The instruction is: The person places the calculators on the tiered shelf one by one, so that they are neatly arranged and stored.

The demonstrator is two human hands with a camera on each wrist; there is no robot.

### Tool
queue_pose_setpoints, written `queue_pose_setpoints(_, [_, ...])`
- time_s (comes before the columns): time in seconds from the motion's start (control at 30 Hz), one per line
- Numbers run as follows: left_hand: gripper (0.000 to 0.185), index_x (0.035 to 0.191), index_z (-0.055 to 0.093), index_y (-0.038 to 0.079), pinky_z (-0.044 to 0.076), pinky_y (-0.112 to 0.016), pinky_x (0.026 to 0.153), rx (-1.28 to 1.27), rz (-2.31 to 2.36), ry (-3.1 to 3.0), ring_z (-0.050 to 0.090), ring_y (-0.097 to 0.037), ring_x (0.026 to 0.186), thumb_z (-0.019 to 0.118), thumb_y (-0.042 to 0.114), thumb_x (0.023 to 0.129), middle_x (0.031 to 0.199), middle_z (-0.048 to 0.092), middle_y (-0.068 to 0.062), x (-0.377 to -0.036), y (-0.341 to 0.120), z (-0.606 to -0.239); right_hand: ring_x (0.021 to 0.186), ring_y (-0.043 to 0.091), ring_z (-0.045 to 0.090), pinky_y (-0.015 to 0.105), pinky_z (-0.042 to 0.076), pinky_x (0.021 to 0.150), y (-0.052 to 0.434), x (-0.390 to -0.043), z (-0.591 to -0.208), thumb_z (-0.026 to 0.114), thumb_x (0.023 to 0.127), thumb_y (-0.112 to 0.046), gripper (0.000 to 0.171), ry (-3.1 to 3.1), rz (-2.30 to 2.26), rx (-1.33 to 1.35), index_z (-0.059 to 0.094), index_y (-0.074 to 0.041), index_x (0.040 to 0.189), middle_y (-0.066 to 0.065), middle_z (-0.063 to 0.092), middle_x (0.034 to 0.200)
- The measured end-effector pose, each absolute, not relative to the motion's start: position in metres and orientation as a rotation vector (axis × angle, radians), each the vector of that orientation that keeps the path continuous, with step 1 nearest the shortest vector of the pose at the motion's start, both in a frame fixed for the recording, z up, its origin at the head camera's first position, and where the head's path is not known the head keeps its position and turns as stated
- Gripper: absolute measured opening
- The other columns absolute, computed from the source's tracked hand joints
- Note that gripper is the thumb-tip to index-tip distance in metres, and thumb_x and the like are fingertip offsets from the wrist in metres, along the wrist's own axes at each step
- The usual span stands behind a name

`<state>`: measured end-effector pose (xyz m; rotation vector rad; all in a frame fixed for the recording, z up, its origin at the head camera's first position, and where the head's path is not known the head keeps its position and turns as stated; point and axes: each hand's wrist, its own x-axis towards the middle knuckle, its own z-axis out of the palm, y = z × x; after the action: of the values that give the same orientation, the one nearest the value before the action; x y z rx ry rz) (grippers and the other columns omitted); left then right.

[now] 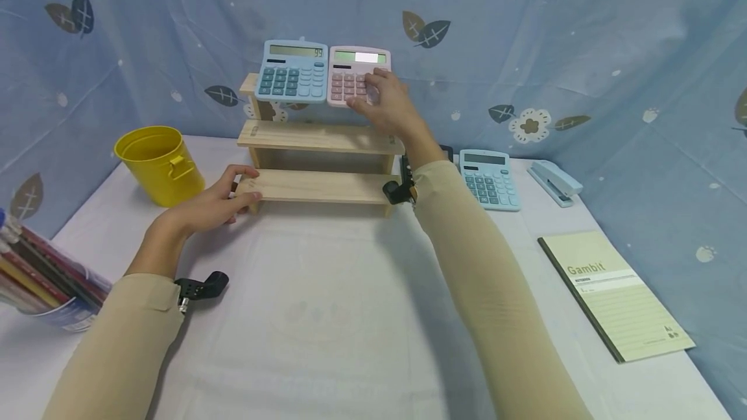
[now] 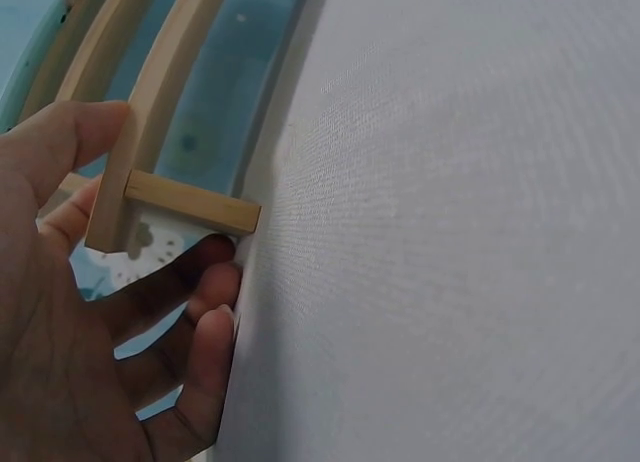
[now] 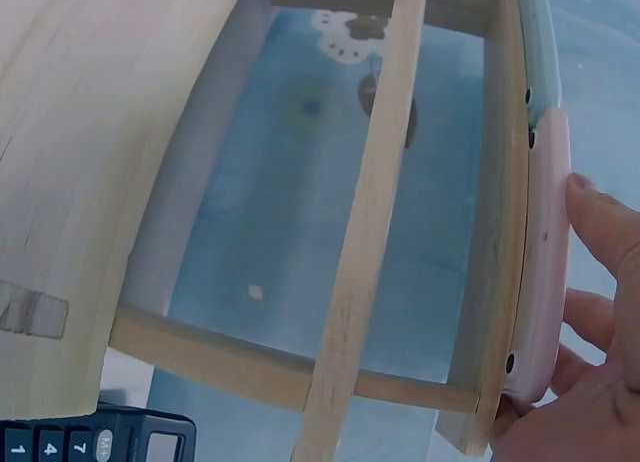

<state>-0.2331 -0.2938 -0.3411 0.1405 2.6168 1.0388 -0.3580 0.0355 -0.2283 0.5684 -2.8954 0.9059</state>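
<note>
A stepped wooden rack (image 1: 321,186) with three shelves stands at the back of the table. My left hand (image 1: 204,206) grips the left end of its lowest shelf, finger and thumb pinching the board (image 2: 150,122) in the left wrist view. Up on the top shelf, a pink calculator (image 1: 345,85) lies tilted beside a blue calculator (image 1: 292,73) whose display reads 99. My right hand (image 1: 390,104) holds the pink one by its right end, fingers over the keys. From below, the right wrist view shows the pink calculator's edge (image 3: 545,252) against the shelf.
Left of the rack stands a yellow bucket (image 1: 163,170); nearer is a cup of pencils (image 1: 64,316). To the right are another blue calculator (image 1: 490,180), a blue stapler (image 1: 554,181) and a notebook (image 1: 613,297). A dark calculator (image 3: 90,440) sits behind my right forearm.
</note>
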Motion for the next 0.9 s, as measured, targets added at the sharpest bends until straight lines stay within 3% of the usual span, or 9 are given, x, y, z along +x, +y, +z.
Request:
queue_pose_setpoints(0.33, [0.069, 0.155, 0.011, 0.034, 0.039, -0.041, 0.081, 0.105, 1.032, 2.619, 0.052, -0.03, 0.096, 0.047, 0.062, 0.103, 0.121, 0.047, -0.018, -0.232, -0.294, -0.34, 0.158, 0.027, 0.012, 0.041, 0.013, 0.126, 0.038, -0.362, -0.23, 0.06, 0.102, -0.044, 0.072, -2.871, 0.876, 0.641, 0.032, -0.015, 0.161, 0.0, 0.015, 0.172])
queue_pose_setpoints(0.73, [0.069, 0.156, 0.011, 0.031, 0.041, -0.04, 0.082, 0.115, 1.036, 2.622, 0.053, -0.031, 0.1, 0.046, 0.06, 0.104, 0.129, 0.044, -0.02, -0.233, -0.292, -0.343, 0.159, 0.025, 0.008, 0.042, 0.009, 0.126, 0.041, -0.368, -0.234, 0.057, 0.103, -0.044, 0.07, -2.892, 0.863, 0.683, 0.031, -0.02, 0.162, -0.002, 0.012, 0.172])
queue_pose_setpoints(0.9, [0.068, 0.155, 0.012, 0.032, 0.045, -0.039, 0.085, 0.124, 1.044, 2.623, 0.054, -0.032, 0.109, 0.047, 0.059, 0.104, 0.136, 0.041, -0.021, -0.237, -0.29, -0.345, 0.159, 0.023, 0.005, 0.042, 0.006, 0.126, 0.047, -0.37, -0.237, 0.054, 0.104, -0.045, 0.07, -2.857, 0.929, 0.705, 0.026, -0.021, 0.164, -0.002, 0.009, 0.173])
